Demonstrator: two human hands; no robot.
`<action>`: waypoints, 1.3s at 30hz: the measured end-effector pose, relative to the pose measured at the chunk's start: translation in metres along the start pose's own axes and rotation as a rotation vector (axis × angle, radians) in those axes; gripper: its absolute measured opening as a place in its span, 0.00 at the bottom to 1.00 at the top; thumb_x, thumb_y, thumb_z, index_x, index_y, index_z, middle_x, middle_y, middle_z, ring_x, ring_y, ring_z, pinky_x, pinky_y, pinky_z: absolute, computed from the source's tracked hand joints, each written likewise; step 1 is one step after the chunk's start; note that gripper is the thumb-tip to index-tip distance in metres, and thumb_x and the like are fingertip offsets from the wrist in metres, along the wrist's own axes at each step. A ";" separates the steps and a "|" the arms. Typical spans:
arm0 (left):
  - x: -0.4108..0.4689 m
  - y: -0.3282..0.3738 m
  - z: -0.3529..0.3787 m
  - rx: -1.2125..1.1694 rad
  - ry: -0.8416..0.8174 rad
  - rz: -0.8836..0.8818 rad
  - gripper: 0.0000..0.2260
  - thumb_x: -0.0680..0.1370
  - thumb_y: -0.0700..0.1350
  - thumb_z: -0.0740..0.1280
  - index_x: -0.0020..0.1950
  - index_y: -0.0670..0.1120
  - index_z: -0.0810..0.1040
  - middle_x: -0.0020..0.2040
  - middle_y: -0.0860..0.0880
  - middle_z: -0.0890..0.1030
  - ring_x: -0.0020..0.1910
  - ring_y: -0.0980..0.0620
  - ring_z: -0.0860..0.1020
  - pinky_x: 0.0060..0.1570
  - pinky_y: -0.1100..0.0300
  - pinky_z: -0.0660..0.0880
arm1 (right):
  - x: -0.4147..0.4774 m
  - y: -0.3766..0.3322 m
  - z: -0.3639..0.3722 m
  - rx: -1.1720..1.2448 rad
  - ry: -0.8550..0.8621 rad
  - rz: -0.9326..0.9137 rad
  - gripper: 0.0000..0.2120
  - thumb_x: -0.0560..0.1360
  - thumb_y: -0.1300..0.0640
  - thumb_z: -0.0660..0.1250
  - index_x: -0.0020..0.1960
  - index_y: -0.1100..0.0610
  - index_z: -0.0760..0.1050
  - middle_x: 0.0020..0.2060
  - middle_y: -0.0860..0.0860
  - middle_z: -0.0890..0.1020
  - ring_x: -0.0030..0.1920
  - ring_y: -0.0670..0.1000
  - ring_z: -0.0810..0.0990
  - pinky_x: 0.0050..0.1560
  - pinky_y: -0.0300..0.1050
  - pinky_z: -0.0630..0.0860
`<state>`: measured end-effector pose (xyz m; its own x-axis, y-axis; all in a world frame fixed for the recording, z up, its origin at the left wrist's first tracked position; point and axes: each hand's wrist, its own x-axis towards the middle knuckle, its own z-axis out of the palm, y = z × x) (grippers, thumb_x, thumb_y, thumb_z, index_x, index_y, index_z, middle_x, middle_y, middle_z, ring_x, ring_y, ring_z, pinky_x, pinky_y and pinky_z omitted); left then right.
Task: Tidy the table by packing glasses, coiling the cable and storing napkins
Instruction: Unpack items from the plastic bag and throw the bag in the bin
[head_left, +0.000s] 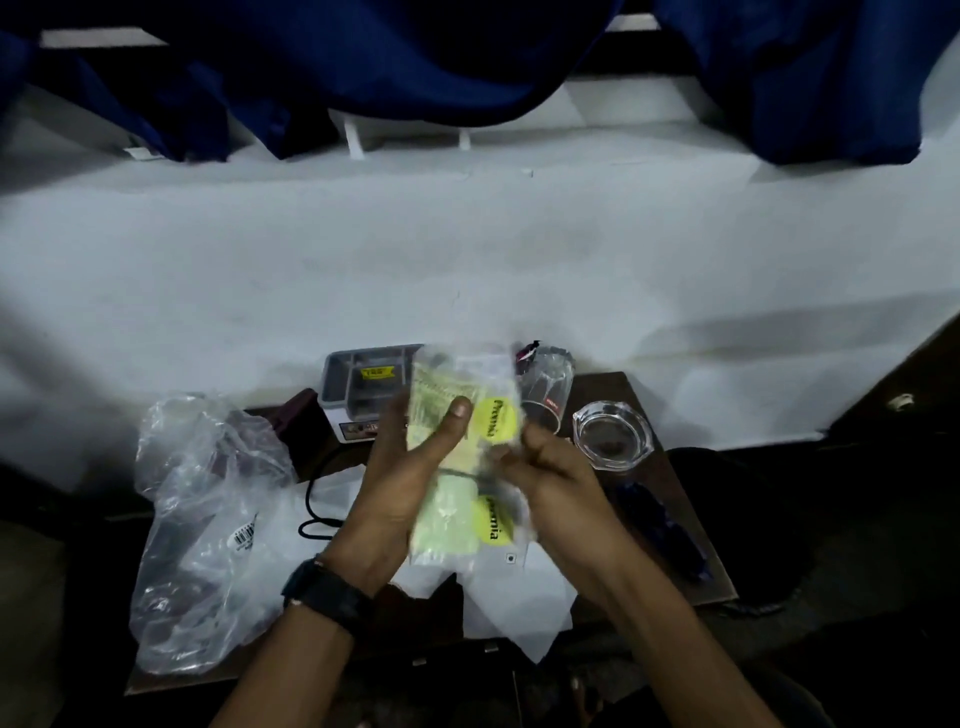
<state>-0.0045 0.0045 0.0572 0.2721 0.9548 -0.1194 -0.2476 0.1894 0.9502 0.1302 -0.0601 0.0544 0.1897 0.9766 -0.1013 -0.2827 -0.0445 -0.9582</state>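
both hands, left hand (400, 483) and right hand (550, 478), have fingers clamped on the napkin pack (457, 462) above the worktop (691, 566); probably light, soft, slippery film, best pinched at its edges.

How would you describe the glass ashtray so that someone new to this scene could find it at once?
Start at the small dark table against the white wall, and look along its right side, just past the person's right hand. The ashtray sits there, flat on the tabletop beside a clear drinking glass. Unlike the tall glass, it is low, wide and thick-walled, with an angular faceted rim.
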 end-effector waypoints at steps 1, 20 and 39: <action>-0.001 -0.001 -0.001 -0.067 -0.049 -0.060 0.30 0.71 0.51 0.79 0.70 0.46 0.76 0.62 0.38 0.83 0.57 0.39 0.84 0.52 0.45 0.82 | -0.002 0.003 0.004 -0.096 -0.018 -0.033 0.14 0.81 0.68 0.64 0.63 0.57 0.81 0.55 0.57 0.86 0.54 0.52 0.86 0.56 0.51 0.83; 0.008 -0.024 -0.041 0.299 0.167 -0.157 0.13 0.80 0.51 0.70 0.57 0.57 0.67 0.48 0.47 0.83 0.27 0.59 0.79 0.26 0.61 0.75 | 0.055 0.038 -0.051 -1.438 0.188 0.175 0.19 0.78 0.47 0.70 0.61 0.61 0.77 0.59 0.60 0.78 0.60 0.59 0.78 0.58 0.52 0.78; 0.015 -0.014 -0.041 0.168 0.184 -0.057 0.13 0.82 0.45 0.67 0.66 0.45 0.74 0.52 0.48 0.88 0.53 0.49 0.86 0.46 0.55 0.83 | 0.026 0.013 0.035 -0.466 -0.253 -0.030 0.13 0.77 0.72 0.67 0.55 0.60 0.85 0.46 0.55 0.89 0.50 0.55 0.87 0.52 0.51 0.83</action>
<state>-0.0348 0.0257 0.0303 0.1034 0.9722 -0.2101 -0.0741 0.2182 0.9731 0.0989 -0.0283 0.0485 -0.0575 0.9966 -0.0592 0.1784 -0.0481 -0.9828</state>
